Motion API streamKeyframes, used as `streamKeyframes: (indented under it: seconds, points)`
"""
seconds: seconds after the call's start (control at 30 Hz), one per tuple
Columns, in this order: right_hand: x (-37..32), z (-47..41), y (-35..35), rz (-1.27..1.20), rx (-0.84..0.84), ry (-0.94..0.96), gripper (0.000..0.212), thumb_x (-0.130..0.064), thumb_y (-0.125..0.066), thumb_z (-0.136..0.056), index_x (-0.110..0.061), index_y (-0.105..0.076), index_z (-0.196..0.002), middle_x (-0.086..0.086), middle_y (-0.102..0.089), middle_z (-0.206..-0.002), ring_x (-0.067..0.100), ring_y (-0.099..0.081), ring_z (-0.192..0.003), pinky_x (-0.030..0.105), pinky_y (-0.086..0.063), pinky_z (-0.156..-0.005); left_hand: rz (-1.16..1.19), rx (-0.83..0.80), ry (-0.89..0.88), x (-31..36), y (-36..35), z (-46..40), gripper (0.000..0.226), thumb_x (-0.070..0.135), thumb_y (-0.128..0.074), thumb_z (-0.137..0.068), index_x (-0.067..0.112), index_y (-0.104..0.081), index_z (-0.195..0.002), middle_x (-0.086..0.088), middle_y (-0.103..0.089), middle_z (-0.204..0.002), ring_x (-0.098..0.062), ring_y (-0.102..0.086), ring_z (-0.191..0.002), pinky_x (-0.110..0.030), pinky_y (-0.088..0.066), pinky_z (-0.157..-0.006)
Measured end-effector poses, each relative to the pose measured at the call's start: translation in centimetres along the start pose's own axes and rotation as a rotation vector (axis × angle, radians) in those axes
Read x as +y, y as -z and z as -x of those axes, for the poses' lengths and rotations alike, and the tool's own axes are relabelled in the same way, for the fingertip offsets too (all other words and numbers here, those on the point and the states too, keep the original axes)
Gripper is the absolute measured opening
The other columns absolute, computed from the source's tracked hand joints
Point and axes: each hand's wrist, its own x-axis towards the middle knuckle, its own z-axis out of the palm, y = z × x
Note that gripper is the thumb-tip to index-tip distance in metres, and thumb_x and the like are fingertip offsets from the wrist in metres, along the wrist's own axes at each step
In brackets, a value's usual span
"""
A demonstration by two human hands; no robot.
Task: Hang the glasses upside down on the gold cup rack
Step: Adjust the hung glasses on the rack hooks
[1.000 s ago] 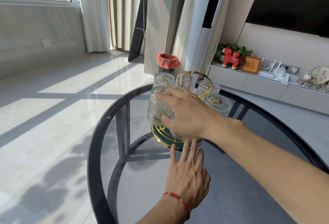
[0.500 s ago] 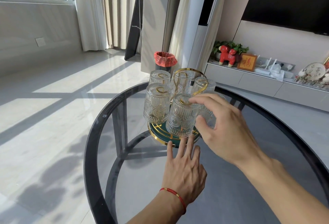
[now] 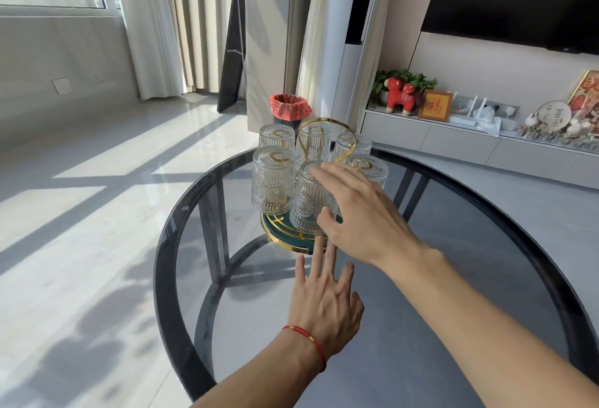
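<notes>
The gold cup rack (image 3: 344,129), with a looped handle and a green round base (image 3: 284,239), stands on the glass table. Several ribbed clear glasses hang upside down on it. The front glass (image 3: 307,205) is nearest me and another glass (image 3: 272,184) hangs to its left. My right hand (image 3: 366,216) is beside the front glass with fingers spread, fingertips at its top and thumb against its lower side. My left hand (image 3: 324,304) lies flat on the table, its fingertips touching the base's front edge. It holds nothing.
The round table has a dark rim (image 3: 161,261) and smoked glass top. Beyond the rack stands a bin with a red liner (image 3: 290,110). A low white cabinet (image 3: 453,145) with ornaments runs along the right wall. Sunlit floor lies to the left.
My right hand moved from the left-front glass across to the right side of the front glass and its fingers have spread. My left hand stayed at the base.
</notes>
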Motion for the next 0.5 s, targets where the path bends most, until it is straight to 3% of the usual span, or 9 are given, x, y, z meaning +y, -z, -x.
streamKeyframes:
  seconds: [0.5]
  points:
    - [0.2,1.4,0.9,0.037,-0.016,0.080,0.065,-0.018,-0.053,-0.095,-0.022,-0.038,-0.159,-0.001,-0.036,-0.166,0.013,-0.025,-0.154,0.034,-0.020,-0.123,-0.025,-0.054,-0.016,-0.2,0.2,-0.1,0.059,0.044,-0.029,-0.100,0.021,-0.025,-0.155,-0.015,-0.007,-0.170,-0.033,0.000,-0.156,-0.060,-0.012,-0.122]
